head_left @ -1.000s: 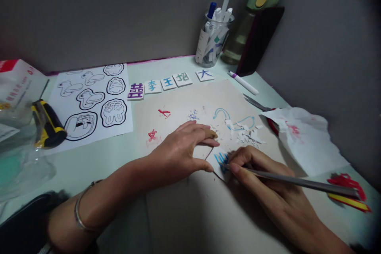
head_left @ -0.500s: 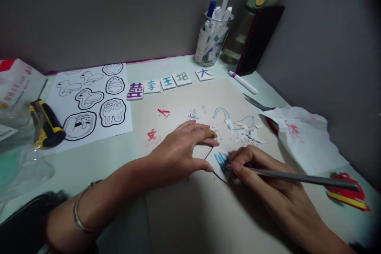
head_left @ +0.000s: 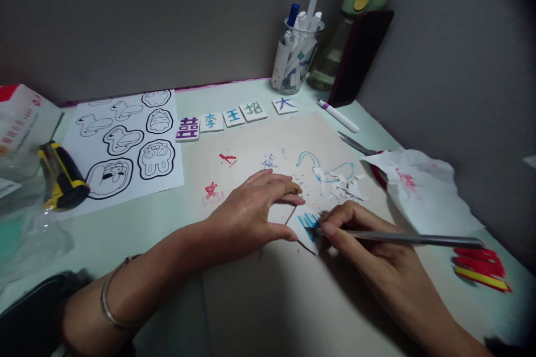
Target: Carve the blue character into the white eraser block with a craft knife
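Note:
A small white carving block (head_left: 307,224) with blue character strokes lies slantwise on the beige board (head_left: 247,301). My left hand (head_left: 253,209) holds the block's left side between thumb and fingers, pressing it against the board. In a pen grip, my right hand (head_left: 368,251) holds a slim metal craft knife (head_left: 414,239). The knife's tip rests at the blue strokes, and its handle points right. The block's right corner is partly hidden by my right fingers. White shavings (head_left: 345,189) lie just beyond, around a blue drawn outline.
Behind the board is a row of lettered tiles (head_left: 233,117). A printed sheet (head_left: 125,150) and a yellow-black utility knife (head_left: 62,175) lie left. Toward the right are scissors (head_left: 358,144), crumpled paper (head_left: 431,189), a marker (head_left: 339,116), a pen jar (head_left: 295,61) and a bottle (head_left: 330,50).
The view has shifted slightly. The knife's handle end has swung a little upward and left, and its tip sits slightly further left on the blue strokes. My left hand keeps its hold.

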A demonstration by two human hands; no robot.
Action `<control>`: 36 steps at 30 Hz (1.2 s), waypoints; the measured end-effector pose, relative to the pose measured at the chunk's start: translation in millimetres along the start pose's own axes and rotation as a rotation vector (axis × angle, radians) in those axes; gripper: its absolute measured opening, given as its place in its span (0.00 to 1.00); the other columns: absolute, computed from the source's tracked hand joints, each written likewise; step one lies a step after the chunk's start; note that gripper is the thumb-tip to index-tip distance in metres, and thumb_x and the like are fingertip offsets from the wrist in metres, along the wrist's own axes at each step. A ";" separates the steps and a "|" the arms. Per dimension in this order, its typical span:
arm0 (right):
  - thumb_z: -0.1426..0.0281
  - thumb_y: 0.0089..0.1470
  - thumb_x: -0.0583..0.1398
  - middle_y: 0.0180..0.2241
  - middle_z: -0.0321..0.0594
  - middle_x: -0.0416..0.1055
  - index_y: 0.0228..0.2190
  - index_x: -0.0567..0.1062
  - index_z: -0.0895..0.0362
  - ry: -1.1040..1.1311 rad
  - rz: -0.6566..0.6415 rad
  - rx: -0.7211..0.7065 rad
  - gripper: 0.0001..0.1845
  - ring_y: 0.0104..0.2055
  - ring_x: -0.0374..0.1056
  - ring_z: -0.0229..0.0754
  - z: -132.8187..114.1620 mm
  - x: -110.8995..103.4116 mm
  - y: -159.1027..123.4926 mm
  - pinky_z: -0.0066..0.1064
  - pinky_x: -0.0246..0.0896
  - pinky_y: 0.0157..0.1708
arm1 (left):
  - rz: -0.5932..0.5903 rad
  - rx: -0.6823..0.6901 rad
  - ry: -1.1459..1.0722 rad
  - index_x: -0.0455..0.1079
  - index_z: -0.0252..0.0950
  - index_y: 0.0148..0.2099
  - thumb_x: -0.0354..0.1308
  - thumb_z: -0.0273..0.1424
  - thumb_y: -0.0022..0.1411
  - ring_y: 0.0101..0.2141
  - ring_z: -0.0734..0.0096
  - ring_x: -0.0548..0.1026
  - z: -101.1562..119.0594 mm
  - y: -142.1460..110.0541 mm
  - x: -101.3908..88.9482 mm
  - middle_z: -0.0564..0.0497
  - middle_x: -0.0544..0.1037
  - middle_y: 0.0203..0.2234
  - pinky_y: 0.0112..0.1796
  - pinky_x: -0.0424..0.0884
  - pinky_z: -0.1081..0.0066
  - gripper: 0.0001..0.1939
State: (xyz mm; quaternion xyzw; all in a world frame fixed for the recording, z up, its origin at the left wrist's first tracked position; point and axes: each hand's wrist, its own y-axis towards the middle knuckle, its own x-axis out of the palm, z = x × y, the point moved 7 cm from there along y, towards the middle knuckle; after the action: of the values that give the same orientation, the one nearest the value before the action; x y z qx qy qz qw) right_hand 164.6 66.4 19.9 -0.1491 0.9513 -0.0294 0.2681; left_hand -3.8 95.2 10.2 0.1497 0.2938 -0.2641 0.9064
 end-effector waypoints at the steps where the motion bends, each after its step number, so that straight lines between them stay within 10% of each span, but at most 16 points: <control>1: 0.58 0.66 0.57 0.27 0.36 0.72 0.28 0.71 0.52 0.007 0.008 -0.001 0.16 0.32 0.68 0.42 0.1 0.0 0.0 0.31 0.59 0.29 | 0.001 0.001 0.006 0.72 0.38 0.55 0.75 0.35 0.55 0.64 0.57 0.67 0.2 -0.1 0.0 0.47 0.79 0.55 0.69 0.51 0.54 0.28; 36: 0.59 0.66 0.54 0.28 0.34 0.70 0.29 0.69 0.52 -0.052 -0.105 0.029 0.15 0.31 0.63 0.41 1.4 2.8 -0.4 0.33 0.56 0.30 | 0.021 0.009 -0.015 0.71 0.37 0.56 0.75 0.33 0.55 0.63 0.59 0.68 1.1 -1.2 -0.2 0.49 0.80 0.54 0.70 0.49 0.56 0.28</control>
State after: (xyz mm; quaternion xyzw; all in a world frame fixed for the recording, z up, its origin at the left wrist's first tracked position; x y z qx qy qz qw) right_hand 163.2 65.3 17.4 -0.1957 0.9344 -0.0535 0.2930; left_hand -4.1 93.8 11.0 0.1548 0.2841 -0.2572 0.9106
